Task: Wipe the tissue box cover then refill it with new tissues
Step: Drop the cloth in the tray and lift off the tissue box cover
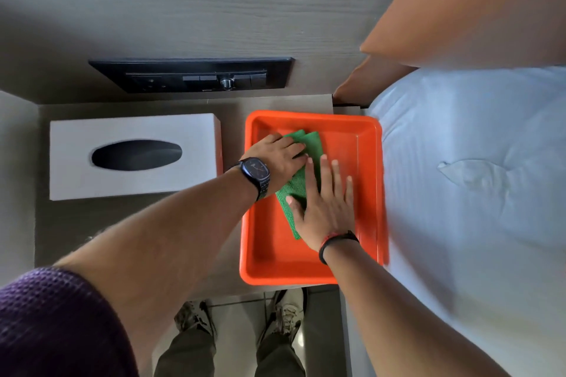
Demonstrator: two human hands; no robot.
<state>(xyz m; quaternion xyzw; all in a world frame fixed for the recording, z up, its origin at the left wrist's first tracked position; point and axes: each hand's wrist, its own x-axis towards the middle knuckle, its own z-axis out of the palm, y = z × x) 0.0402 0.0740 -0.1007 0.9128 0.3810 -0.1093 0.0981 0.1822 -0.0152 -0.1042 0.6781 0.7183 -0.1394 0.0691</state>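
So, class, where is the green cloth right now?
The green microfibre cloth lies inside the orange plastic tray, under both hands, right of the white tissue box cover.

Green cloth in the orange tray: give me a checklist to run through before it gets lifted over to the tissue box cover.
1. Green cloth within reach, lying in the orange tray: ok.
2. Left hand on the cloth: ok.
3. Right hand has a closed grip on it: not ok, it lies flat, fingers spread.
4. Tissue box cover unobstructed on top: ok.
5. Cover emptied of old tissues: cannot tell, the slot looks dark.
6. New tissues at hand: not ok, no pack in view.
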